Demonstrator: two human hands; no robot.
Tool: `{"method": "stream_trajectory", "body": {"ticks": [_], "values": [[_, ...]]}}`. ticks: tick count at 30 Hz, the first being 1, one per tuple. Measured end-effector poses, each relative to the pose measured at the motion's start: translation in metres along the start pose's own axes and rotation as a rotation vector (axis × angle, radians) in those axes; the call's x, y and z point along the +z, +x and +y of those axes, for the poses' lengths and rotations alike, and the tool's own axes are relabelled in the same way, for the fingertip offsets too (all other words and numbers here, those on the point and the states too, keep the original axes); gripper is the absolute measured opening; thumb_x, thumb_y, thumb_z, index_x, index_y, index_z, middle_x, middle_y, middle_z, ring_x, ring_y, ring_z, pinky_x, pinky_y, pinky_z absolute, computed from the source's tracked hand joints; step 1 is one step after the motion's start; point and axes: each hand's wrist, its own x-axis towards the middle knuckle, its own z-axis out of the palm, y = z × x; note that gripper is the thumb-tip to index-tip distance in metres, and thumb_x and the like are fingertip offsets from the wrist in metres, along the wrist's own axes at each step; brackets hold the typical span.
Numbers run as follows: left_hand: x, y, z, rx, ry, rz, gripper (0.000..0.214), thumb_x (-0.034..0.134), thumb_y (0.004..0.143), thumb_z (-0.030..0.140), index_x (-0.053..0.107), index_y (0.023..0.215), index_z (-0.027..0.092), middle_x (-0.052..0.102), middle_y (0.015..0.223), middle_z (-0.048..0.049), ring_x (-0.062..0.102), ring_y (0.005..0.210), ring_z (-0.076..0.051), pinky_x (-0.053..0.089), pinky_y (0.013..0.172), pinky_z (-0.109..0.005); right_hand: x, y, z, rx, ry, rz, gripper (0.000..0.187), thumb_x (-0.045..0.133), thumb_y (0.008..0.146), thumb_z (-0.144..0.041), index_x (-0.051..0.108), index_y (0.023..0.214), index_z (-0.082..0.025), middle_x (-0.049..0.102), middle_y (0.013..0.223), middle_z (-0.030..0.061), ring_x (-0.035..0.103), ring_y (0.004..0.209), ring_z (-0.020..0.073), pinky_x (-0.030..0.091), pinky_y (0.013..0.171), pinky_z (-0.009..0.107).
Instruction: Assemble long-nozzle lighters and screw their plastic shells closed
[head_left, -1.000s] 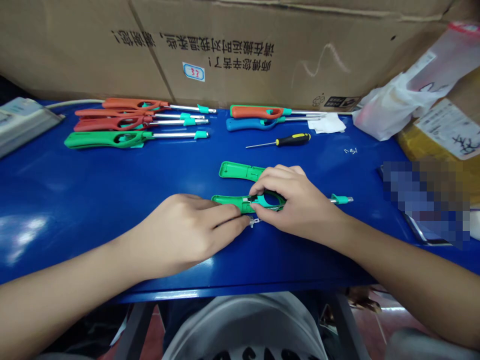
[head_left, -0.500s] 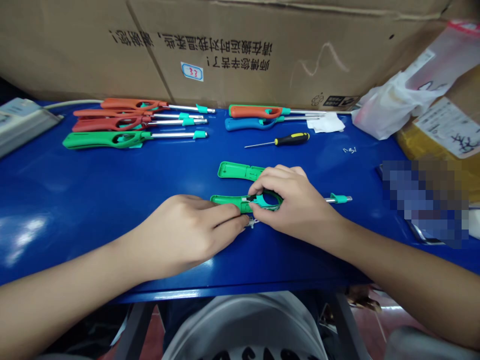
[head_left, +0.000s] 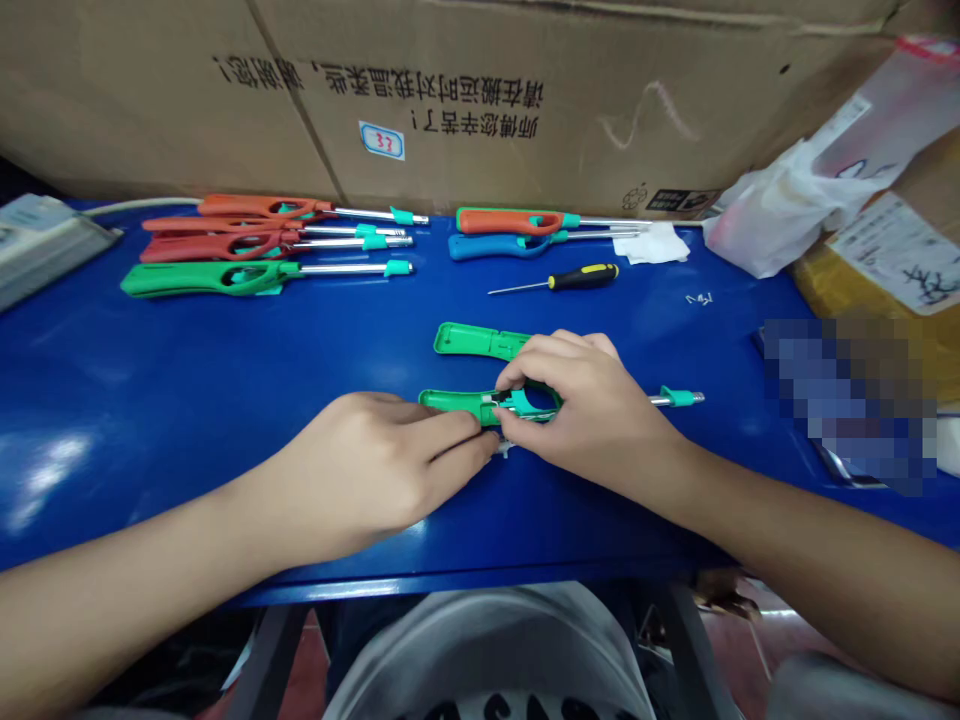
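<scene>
An opened green long-nosed lighter (head_left: 442, 400) lies in front of me, its inside facing up. Teal and black parts show near its middle, and a metal barrel with a teal piece (head_left: 679, 397) sticks out to the right. My right hand (head_left: 592, 400) is closed around its middle, thumb on the near side, fingers on the far side. My left hand (head_left: 375, 470) is closed against the handle's near edge; the thumb is hidden. By its fingertips lies a small whitish part (head_left: 504, 450), partly covered. Behind is the loose green half-shell (head_left: 472, 340), its right end hidden by my right hand.
Red, orange and green lighters (head_left: 210, 280) lie at back left; orange and blue ones (head_left: 495, 247) at back centre. A screwdriver (head_left: 585, 277), small screws (head_left: 700, 299) and white tissue (head_left: 652, 243) lie nearer. A cardboard box (head_left: 480, 165) stands behind; a plastic bag (head_left: 780, 215) is at right.
My left fingertips have shifted slightly right, covering more of the small whitish part. My right hand keeps its grip on the lighter; otherwise the scene is the same.
</scene>
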Motion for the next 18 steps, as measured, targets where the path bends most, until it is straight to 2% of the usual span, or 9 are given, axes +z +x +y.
{"method": "stream_trajectory", "body": {"ticks": [3,12,18], "values": [[-0.0012,0.0003,0.0007,0.067,0.11,0.006,0.024,0.053,0.104,0.012,0.067,0.124,0.011,0.08,0.105,-0.0064,0.074,0.074,-0.022,0.052,0.055,-0.037,0.0016,-0.0011,-0.0035,0.016,-0.026,0.025,0.004,0.073,0.085,-0.02,0.073,0.088,-0.022,0.075,0.096,-0.0021,0.064,0.096,0.0205,0.032,0.089,0.039],[0.0026,-0.0024,0.002,0.055,0.126,-0.028,0.025,0.056,0.102,0.013,0.067,0.125,0.011,0.08,0.109,-0.0066,0.074,0.076,-0.024,0.053,0.057,-0.039,0.0031,-0.0042,-0.0057,-0.114,-0.201,0.06,0.014,0.063,0.093,-0.022,0.076,0.088,-0.019,0.076,0.094,0.0024,0.067,0.093,0.022,0.032,0.087,0.042],[0.0021,-0.0029,-0.0003,0.057,0.103,-0.013,0.024,0.057,0.103,0.015,0.068,0.124,0.011,0.081,0.108,-0.0061,0.075,0.076,-0.024,0.053,0.055,-0.039,0.0009,-0.0026,-0.0027,-0.113,-0.1,0.035,0.014,0.066,0.093,-0.018,0.078,0.089,-0.02,0.078,0.097,0.0011,0.071,0.096,0.0195,0.032,0.091,0.041]]}}
